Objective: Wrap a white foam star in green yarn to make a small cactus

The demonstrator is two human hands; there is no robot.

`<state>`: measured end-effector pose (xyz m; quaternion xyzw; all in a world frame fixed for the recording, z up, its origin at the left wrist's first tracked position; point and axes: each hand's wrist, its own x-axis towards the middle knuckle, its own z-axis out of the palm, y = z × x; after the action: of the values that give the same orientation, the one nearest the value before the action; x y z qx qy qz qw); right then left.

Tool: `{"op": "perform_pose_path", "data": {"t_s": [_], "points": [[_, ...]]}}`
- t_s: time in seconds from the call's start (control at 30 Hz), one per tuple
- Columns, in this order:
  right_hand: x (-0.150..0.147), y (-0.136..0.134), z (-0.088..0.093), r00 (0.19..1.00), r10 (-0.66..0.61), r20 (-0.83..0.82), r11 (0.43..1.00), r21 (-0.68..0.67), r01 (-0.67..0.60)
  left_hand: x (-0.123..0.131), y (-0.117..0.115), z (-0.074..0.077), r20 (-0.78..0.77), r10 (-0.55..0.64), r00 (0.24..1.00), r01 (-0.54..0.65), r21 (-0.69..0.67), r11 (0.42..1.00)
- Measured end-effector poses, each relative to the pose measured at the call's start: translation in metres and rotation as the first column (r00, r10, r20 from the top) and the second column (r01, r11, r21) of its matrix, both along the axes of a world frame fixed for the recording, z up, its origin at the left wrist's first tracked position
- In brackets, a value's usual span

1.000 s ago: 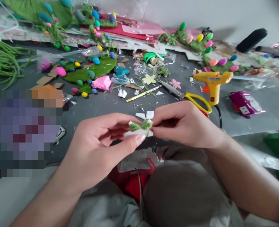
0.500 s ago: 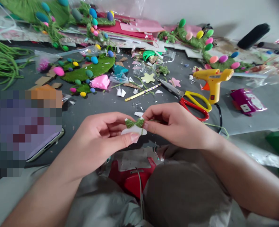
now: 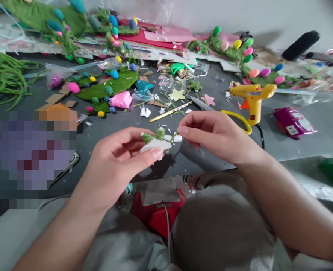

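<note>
Between thumb and fingers, my left hand (image 3: 121, 156) grips a small white cutout (image 3: 154, 144), its upper points wrapped in green yarn. To its right, my right hand (image 3: 208, 130) pinches the loose length of green yarn (image 3: 174, 136) a short way from the cutout. Both hands hover over the dark table near its front edge. Beyond my right hand lie scissors (image 3: 241, 119) with a yellow handle loop showing; the rest of the handle is hidden behind the hand. A yellow glue gun (image 3: 253, 98) rests farther right.
Green yarn strands (image 3: 7, 77) heap at the left. A green leaf shape (image 3: 110, 86) with coloured eggs, a pink packet (image 3: 121, 99), a pencil (image 3: 170, 111) and a star cutout (image 3: 177, 94) lie ahead. A purple packet (image 3: 294, 122) sits at the right.
My right hand has moved up and right, away from the cutout, drawing the yarn out. My left hand has shifted slightly left and tilted the cutout.
</note>
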<state>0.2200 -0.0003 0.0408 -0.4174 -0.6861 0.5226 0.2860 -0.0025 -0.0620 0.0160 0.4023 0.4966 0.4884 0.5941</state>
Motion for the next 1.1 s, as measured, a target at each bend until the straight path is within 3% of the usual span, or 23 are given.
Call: {"op": "perform_pose_path", "data": {"t_s": [0.23, 0.73, 0.83, 0.93, 1.0, 1.1], "points": [[-0.001, -0.003, 0.001, 0.999, 0.028, -0.036, 0.996, 0.083, -0.025, 0.0, 0.001, 0.002, 0.084, -0.094, 0.992, 0.093, 0.005, 0.996], [-0.005, -0.014, 0.01, 1.0, 0.006, 0.028, 0.998, 0.056, -0.008, 0.003, -0.003, -0.005, 0.013, -0.073, 0.997, 0.073, 0.03, 0.997], [-0.002, -0.014, 0.01, 0.997, 0.034, 0.065, 0.999, 0.034, -0.036, 0.002, -0.005, 0.0, -0.076, -0.053, 0.996, 0.059, 0.079, 0.995], [0.001, -0.012, 0.011, 0.99, 0.125, 0.067, 0.992, -0.008, -0.125, -0.001, -0.008, 0.005, -0.319, 0.042, 0.947, 0.033, 0.226, 0.974], [0.001, -0.012, 0.013, 0.983, 0.179, 0.049, 0.983, -0.038, -0.177, -0.003, -0.01, 0.006, -0.471, 0.091, 0.877, 0.09, 0.347, 0.934], [-0.002, -0.013, 0.013, 0.983, 0.182, 0.019, 0.982, -0.058, -0.18, -0.004, -0.012, 0.006, -0.532, 0.093, 0.841, 0.17, 0.423, 0.89]]}}
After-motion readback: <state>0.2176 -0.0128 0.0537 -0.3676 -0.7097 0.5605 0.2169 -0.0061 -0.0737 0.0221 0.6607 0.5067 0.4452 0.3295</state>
